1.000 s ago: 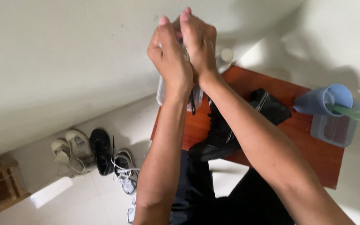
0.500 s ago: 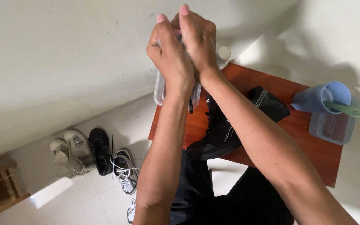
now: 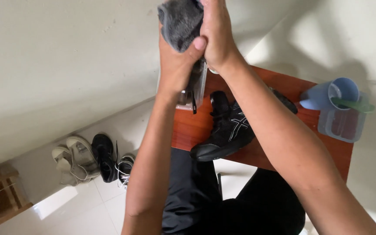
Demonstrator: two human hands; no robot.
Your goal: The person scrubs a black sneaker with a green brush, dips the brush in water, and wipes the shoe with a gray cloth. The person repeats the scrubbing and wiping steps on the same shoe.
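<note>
Hands (image 3: 196, 41) risen, grey cloth (image 3: 180, 19) squeezed between

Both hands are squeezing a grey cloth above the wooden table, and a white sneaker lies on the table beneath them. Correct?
Not quite. The head view shows the sneaker on the wooden table is black, not white. Both the left hand and right hand do grip the grey cloth.

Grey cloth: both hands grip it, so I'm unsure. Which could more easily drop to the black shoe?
Probably right: the right hand and forearm hang over the black shoe; the left hand, wrapping the grey cloth, sits beside it.
</note>
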